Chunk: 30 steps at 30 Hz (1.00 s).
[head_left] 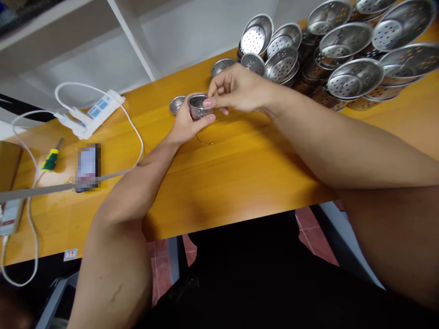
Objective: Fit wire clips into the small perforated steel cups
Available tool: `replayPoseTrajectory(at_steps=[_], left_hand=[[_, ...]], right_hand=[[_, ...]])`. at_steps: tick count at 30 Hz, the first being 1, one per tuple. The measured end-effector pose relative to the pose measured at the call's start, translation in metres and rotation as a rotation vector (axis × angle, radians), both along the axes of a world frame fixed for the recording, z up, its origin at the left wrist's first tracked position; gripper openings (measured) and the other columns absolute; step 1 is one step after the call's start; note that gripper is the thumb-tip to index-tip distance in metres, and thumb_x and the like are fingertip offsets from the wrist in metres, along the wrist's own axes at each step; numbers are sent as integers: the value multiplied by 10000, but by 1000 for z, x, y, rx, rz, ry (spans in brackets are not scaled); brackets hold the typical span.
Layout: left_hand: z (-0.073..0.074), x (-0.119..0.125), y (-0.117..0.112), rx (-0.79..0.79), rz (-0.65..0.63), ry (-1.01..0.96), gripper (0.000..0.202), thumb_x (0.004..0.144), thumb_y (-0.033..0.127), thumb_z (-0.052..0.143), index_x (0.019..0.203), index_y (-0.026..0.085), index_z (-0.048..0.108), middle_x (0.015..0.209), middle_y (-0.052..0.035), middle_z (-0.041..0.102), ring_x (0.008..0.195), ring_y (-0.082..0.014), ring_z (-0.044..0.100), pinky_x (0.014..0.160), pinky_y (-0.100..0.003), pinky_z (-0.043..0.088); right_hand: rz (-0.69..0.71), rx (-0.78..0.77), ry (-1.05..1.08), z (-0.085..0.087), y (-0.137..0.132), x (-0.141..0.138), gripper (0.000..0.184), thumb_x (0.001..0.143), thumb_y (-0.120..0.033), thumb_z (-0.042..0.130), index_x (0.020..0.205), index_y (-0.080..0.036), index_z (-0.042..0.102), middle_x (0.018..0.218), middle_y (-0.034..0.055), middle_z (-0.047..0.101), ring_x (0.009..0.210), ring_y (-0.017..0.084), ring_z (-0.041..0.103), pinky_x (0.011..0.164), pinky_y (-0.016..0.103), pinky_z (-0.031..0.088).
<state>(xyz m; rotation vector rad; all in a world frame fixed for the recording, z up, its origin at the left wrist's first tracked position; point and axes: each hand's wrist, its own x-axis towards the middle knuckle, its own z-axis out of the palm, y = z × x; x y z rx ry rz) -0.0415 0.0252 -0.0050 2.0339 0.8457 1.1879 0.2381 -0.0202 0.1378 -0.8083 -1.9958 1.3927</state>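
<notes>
Your left hand (185, 125) cradles the small perforated cup (199, 106) from below, grip clamped | right hand (236, 89) pinches its rim from above | wire ring (205, 139) lies on the surface (240, 173) just beneath | hold the cup level, keep fingertips off the holes.

On the worktop (240, 173) I see the strainer pile (343, 59) far right, a wire ring (205, 139) at centre, the power strip (98, 112) far left, with screwdriver (51, 159) and phone (88, 167) nearer me.
</notes>
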Motion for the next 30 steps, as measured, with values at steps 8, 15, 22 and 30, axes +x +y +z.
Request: replayPoseTrajectory(at_steps=[8,15,22,30], left_hand=[[3,0,1,7,47,39,854,953,858,1048,1551,352,707,1502,-84,843,1515,-402,839,1424,-695,646],[-13,-5,19,72,106,22,925,981,932,996,1636,361,680,1573,-113,838,1572,-400,813,1457,-657,610],[-16,-7,25,142,159,-23,1032,909,1033,990,1606,340,676,1532,-102,850,1504,-372,846,1442,-613,632],[9,6,-2,42,213,49,918,956,806,1046,1660,366,656,1543,-111,813,1534,-403,811,1491,-663,579]], right_hand=[[-52,-3,-26,4,-7,-2,746,675,-929,1185,903,-317,823,832,1,771,788,229,582,806,384,430],[-192,167,35,2,-2,0,620,790,-761,1183,1080,-344,827,1191,37,852,886,246,604,845,423,466],[-148,460,-192,-3,2,2,621,1116,-960,806,1082,-345,883,1302,163,854,1303,403,729,1199,552,573],[-29,424,-289,-17,0,-6,871,993,-1137,805,1457,-418,965,1366,113,831,1451,484,666,1120,578,575]])
